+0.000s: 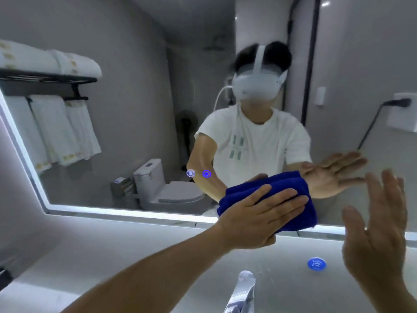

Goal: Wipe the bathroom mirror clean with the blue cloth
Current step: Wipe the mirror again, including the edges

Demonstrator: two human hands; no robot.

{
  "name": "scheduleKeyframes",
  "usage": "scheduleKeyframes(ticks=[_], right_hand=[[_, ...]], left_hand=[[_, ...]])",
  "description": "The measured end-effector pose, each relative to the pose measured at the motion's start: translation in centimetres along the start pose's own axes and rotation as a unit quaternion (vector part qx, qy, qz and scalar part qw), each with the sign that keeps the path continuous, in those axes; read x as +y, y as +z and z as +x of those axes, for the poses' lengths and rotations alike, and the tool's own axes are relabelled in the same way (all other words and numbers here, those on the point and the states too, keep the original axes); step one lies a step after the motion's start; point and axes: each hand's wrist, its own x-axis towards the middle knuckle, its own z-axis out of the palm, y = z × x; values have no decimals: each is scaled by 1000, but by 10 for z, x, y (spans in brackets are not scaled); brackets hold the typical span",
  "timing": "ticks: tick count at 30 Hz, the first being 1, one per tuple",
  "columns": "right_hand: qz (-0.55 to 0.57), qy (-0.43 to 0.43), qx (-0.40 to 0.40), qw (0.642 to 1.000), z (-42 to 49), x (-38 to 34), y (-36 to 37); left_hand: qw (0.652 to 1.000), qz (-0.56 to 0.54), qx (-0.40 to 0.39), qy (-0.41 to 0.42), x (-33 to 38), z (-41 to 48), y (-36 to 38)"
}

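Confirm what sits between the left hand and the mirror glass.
The folded blue cloth, pressed against the mirror by the left hand with flat fingers, near the mirror's lower edge. The head view shows it.

One blue cloth [279, 188], one mirror [135, 105], two hands (left hand [259, 214], right hand [379, 236]), one tap [243, 290], one round blue sticker [316, 263], one wall socket [404, 112].

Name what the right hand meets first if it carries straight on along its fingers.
The right hand would likely meet the mirror glass first, though the gap is hard to judge.
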Motion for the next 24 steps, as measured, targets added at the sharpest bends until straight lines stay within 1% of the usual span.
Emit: scheduleKeyframes(ticks=[3, 7, 15, 20, 24], right_hand=[[-15, -15, 9, 1000, -5, -7, 1], [-30, -19, 10, 999, -14, -31, 7], [-37, -63, -11, 997, -24, -86, 50], [-39, -48, -33, 998, -29, -100, 66], [-35, -48, -48, 997, -31, -102, 71]], left_hand=[[1000, 5, 12, 4, -10, -13, 1], [999, 38, 1, -11, -40, -66, -4], [996, 81, -31, 30, -100, -153, -14], [995, 91, -36, 4, -128, -202, -22], [996, 78, -16, -29, -123, -212, -17]])
